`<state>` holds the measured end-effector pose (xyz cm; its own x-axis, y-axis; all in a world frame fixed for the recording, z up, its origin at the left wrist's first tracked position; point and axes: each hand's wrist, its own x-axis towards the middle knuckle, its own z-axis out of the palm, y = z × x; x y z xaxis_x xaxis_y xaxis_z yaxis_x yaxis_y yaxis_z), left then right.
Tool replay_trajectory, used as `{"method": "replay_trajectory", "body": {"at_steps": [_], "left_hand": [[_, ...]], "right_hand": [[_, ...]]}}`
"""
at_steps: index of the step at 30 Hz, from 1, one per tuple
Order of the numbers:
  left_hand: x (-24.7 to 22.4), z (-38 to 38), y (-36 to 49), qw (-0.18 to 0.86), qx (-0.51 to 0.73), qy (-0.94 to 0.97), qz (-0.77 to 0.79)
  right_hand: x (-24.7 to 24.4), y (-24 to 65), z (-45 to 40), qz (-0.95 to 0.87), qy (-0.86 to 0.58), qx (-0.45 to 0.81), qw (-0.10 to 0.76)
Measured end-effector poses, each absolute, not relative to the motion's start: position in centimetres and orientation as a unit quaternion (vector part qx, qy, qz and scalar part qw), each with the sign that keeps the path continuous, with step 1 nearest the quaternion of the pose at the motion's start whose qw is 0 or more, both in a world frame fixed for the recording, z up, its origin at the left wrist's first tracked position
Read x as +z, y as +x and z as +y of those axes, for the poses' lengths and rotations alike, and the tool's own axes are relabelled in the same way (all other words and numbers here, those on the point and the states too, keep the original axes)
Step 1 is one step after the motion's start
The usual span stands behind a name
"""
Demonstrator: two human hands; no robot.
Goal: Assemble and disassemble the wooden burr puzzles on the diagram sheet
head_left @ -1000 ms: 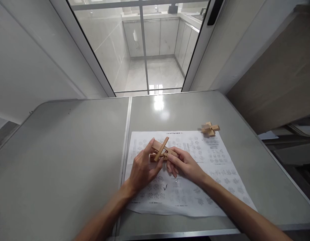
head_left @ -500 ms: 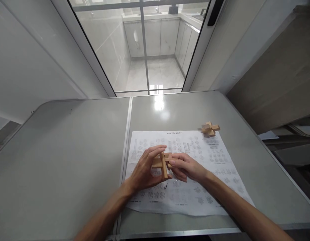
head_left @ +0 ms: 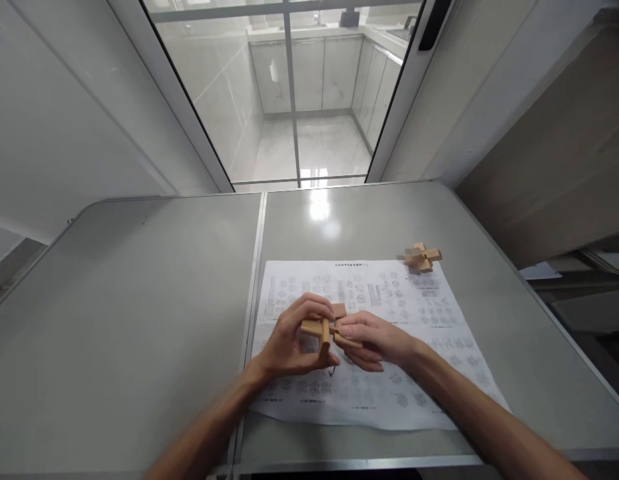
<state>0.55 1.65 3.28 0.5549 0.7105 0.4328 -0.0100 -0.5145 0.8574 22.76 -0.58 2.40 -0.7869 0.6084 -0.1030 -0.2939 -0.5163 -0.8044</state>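
My left hand [head_left: 291, 339] is closed around part of a wooden interlocking puzzle [head_left: 323, 341], thumb below and fingers over the top. One of its bars stands nearly upright, crossed by another pointing left. Between the thumb and fingers of my right hand [head_left: 374, 339] is a wooden puzzle bar [head_left: 349, 342], its left end against or very near the crossed bars. Just behind the fingertips shows a light wooden block [head_left: 339, 310]; whether it is joined to the rest is hidden. Both hands are above a printed sheet [head_left: 439, 380].
A second wooden puzzle [head_left: 422, 257], cross-shaped, rests at the sheet's far right corner. The grey table [head_left: 189, 287] has a metal seam [head_left: 256, 253] left of the sheet. A glazed door [head_left: 293, 100] stands beyond the far edge.
The upright bar has tilted and shifted slightly left and down with my left hand. My right hand has moved a little right, and its bar now angles down to the right.
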Motion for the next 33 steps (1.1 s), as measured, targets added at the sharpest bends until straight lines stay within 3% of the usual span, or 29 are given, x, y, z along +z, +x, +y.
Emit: {"method": "replay_trajectory", "body": {"at_steps": [5, 14, 23, 33], "left_hand": [[3.6, 1.5, 0.4, 0.551, 0.392, 0.686, 0.269], [2.8, 1.4, 0.3, 0.618, 0.386, 0.589, 0.349], [3.6, 1.9, 0.9, 0.642, 0.410, 0.512, 0.396], [3.0, 2.3, 0.7, 0.648, 0.367, 0.518, 0.420]], "right_hand": [[2.0, 22.8, -0.8, -0.409, -0.180, 0.854, 0.267], [2.8, 23.0, -0.8, -0.475, -0.359, 0.690, 0.411], [2.8, 22.3, -1.3, -0.575, -0.372, 0.633, 0.360], [2.5, 21.6, -1.8, -0.620, -0.394, 0.569, 0.370]]}}
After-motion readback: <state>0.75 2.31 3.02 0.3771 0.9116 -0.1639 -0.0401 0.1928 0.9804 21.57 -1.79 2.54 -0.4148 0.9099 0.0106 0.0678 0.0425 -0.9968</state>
